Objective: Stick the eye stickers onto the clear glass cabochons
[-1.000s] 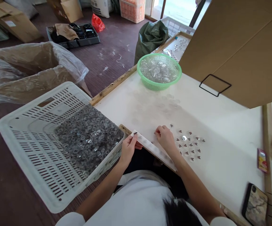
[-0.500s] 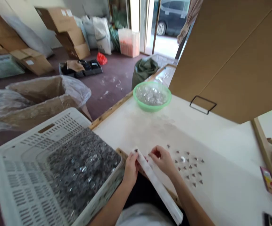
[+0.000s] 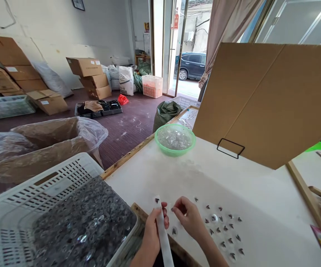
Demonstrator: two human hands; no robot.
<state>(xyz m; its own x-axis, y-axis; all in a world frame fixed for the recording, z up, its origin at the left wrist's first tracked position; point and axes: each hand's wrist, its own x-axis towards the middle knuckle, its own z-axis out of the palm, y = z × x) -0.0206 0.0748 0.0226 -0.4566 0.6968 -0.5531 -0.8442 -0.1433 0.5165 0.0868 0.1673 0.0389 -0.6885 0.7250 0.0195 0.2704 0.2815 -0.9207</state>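
Note:
My left hand (image 3: 152, 233) is wrapped round a long white strip (image 3: 164, 239), which slants up from my lap at the table's near edge. A small dark piece (image 3: 157, 200) sits at the strip's far end. Just right of it, my right hand (image 3: 189, 218) is in a pinch, thumb and forefinger together; anything between the fingertips is too small to make out. A clear piece with a dark centre (image 3: 174, 231) lies on the white tabletop (image 3: 146, 167) between the hands. To the right, several small dark pieces (image 3: 223, 227) are spread in loose rows.
On my left stands a white plastic crate (image 3: 74, 170) full of clear and dark pieces. A green basin (image 3: 174, 151) of clear pieces sits further back. A large cardboard sheet (image 3: 266, 100) rises at the right, with a black wire frame (image 3: 231, 148) at its lower edge.
The view has tilted upward. The white strip now points more straight ahead, and my left hand still grips it. My right hand stays pinched, slightly further from the strip.

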